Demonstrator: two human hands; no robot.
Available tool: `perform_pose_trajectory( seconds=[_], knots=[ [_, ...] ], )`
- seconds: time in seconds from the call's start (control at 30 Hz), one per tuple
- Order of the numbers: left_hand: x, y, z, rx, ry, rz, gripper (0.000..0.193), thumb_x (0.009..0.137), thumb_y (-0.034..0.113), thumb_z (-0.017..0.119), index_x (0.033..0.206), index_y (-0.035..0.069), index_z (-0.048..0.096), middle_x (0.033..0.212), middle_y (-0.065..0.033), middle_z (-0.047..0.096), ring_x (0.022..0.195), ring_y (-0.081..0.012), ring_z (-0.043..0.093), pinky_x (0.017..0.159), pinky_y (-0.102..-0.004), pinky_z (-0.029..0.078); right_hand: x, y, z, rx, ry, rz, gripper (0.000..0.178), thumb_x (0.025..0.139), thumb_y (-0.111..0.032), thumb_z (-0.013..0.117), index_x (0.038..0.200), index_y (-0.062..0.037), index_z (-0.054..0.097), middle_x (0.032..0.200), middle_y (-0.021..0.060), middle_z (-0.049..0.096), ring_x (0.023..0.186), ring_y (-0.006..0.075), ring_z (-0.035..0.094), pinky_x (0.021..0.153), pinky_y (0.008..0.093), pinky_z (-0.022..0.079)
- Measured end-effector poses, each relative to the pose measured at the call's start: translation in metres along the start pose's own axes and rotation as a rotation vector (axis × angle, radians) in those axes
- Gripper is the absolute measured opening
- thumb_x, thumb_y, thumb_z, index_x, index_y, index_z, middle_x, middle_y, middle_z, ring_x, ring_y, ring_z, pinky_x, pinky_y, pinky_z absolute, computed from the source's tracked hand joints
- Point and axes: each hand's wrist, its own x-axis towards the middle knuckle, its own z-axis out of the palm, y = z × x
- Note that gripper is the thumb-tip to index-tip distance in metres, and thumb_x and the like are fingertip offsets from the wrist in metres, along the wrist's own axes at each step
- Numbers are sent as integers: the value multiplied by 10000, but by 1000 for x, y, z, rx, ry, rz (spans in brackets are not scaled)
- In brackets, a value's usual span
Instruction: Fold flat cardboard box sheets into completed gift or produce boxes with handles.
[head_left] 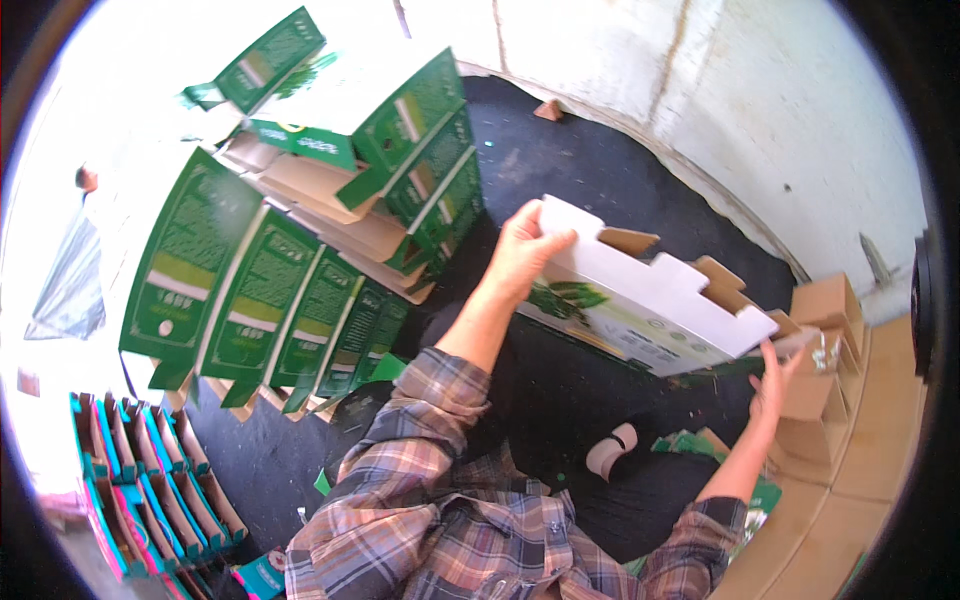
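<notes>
A white and green carton (640, 300) is held tilted above the black floor sheet (620, 150), its notched edge upward. The left arm reaches forward, with the left hand (519, 252) at the carton's upper left corner, its grip pinching the card, thumb on the white face. The right arm extends sideways; the right hand (771, 385) meets the lower right corner, grip spread. Brown boxes (885, 400) line the sheet's right edge.

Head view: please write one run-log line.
left hand: pinching white carton; right hand: at its other end; green cartons: piled left
</notes>
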Motion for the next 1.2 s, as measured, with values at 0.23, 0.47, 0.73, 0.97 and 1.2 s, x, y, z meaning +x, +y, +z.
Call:
perform_pose_trajectory(
  seconds=[0.23,0.47,0.73,0.97,1.2],
  knots=[
    [2,-1,0,-17,-8,32,228,800,83,685,1004,62,586,942,0,634,865,-92,571,797,-257,443,-11,-8,5,127,-207,25,1003,719,-355,684,1471,-201,38,1433,95,311,1211,268,403,861,502,356],
    [1,-3,0,28,-57,-7,263,811,56,660,1062,53,581,1034,-37,639,922,-116,579,851,-272,434,-6,2,8,237,-327,-16,817,807,-142,585,1462,-130,98,1368,110,360,1162,260,493,851,433,485],
    [4,-10,1,93,-103,-50,265,812,85,671,1065,50,599,1105,-60,633,963,-122,572,899,-286,407,5,22,15,363,-360,80,772,679,35,465,1415,-54,246,1374,135,371,1196,270,450,986,361,366],
    [4,-11,1,251,-123,-57,243,845,114,639,1074,46,596,1100,-63,643,955,-109,575,894,-278,412,2,15,20,360,-413,-10,697,639,78,398,1329,-16,361,1320,151,469,1189,254,476,1003,335,375],
    [4,-14,0,332,-56,41,192,841,113,643,986,-3,595,1174,-107,615,923,-98,570,831,-268,445,-6,-2,18,383,-481,-54,672,649,65,393,1316,-17,385,1306,141,485,1182,240,487,1001,335,381]
  ],
)
